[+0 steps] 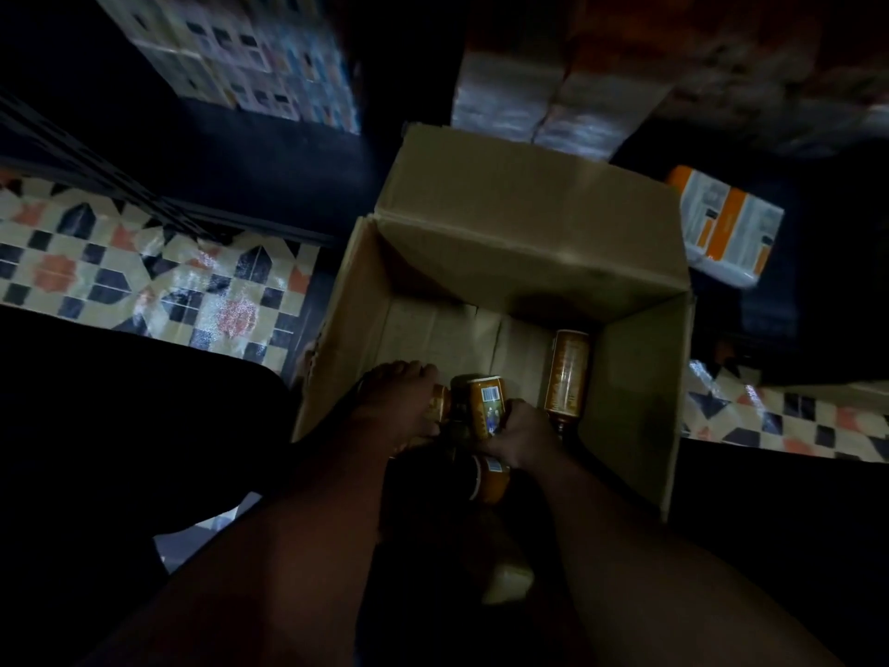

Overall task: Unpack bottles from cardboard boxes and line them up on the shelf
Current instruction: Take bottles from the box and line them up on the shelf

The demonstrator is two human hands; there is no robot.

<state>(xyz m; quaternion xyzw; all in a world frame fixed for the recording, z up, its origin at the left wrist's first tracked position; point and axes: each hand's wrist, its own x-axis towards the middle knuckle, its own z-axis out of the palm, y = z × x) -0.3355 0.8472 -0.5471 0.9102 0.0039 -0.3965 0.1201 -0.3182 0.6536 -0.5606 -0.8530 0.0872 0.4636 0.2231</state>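
The left hand (401, 402) covered most of one bottle (438, 402). The near wall of the cardboard box (529, 223) was lost in darkness. The stacked packages (250, 55) above were blurred, their print unreadable.

Brown cardboard box (529, 223), orange-labelled bottles (567, 373), star-patterned floor tiles (144, 272).

A patterned tile floor (158, 276) carried an open cardboard box (635, 377); orange-labelled bottles (567, 373) lay on the box's bottom inside.
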